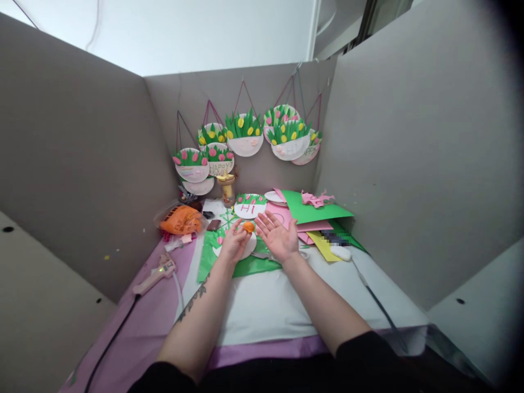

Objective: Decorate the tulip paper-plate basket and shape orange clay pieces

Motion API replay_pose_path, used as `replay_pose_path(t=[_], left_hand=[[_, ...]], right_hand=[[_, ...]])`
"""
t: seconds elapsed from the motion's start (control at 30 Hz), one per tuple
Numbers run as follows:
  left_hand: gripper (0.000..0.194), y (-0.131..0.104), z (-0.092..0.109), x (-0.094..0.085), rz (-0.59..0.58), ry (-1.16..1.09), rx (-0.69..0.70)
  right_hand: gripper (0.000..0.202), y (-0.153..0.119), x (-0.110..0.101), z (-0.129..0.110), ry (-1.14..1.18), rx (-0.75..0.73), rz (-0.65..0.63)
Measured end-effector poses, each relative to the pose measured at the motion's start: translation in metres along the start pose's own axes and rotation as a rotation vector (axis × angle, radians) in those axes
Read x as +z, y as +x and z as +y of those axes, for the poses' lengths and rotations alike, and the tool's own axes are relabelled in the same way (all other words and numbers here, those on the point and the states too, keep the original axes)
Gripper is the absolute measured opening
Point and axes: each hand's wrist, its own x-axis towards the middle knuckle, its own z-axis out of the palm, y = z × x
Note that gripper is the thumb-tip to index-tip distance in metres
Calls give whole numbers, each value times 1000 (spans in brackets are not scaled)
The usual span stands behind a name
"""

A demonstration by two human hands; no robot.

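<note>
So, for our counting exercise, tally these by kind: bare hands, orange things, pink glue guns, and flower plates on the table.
Bare hands: 2 (left hand, right hand)
Orange things: 2 (small orange piece, orange bag)
Pink glue guns: 1 (pink glue gun)
Flower plates on the table: 2 ("HI" plate, plate under the hands)
Total: 7

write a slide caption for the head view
Left hand holds an orange object; right hand open; flower-decorated plates hang behind.

Craft booth; grey partitions (376, 164); hanging flower-decorated paper plates (245, 145); pink glue gun (158, 277); coloured paper (297, 208)
</note>
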Motion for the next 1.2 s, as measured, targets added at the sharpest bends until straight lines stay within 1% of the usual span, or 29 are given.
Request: replay_pose_path(t=[0.1,0.2,0.3,0.37,0.43,0.5,0.53,0.57,0.63,0.7,0.77,0.83,0.9,0.97,1.03,1.1,1.13,1.17,1.2], left_hand=[[55,0,-3,-2,29,114,51],[56,1,-4,-4,60,196,67],[52,2,-6,-5,93,246,87],[49,3,-9,-6,98,255,109],[47,5,-12,-8,85,262,139],[45,7,-13,-11,67,286,164],[45,8,-13,-12,66,300,173],[45,9,-13,-13,72,313,180],[48,11,-10,-14,113,318,200],[51,12,-7,-14,171,302,239],[52,12,-5,-13,203,323,296],[50,8,-6,-12,209,427,384],[44,4,-8,-11,196,616,535],[34,0,-11,-10,116,843,733],[26,-3,-12,-10,-22,1041,898],[23,-3,-11,-11,-135,1163,967],[23,-2,-10,-12,-145,1193,974],[24,-2,-9,-13,-122,1204,973],[25,-1,-8,-14,-66,1194,973]], right_hand=[[94,1,-2,1,-150,-34,26],[90,-2,-4,7,-475,-132,15],[82,-7,-1,17,-810,-235,-86],[85,-10,3,24,-942,-225,-177],[89,-10,7,28,-997,-175,-228],[90,-8,9,29,-972,-107,-240],[91,-7,10,27,-904,-64,-240],[93,-5,11,23,-787,-17,-237],[97,-4,10,12,-453,64,-214],[97,-4,9,-1,-134,100,-169],[95,-5,7,-12,34,118,-138],[95,-7,8,-16,87,143,-121],[96,-8,10,-13,81,163,-110],[97,-10,13,-4,23,157,-123],[95,-12,15,5,-86,138,-174],[93,-12,14,10,-185,128,-230],[93,-12,13,10,-207,130,-244],[94,-11,11,9,-204,140,-245],[96,-10,10,8,-180,152,-232]])
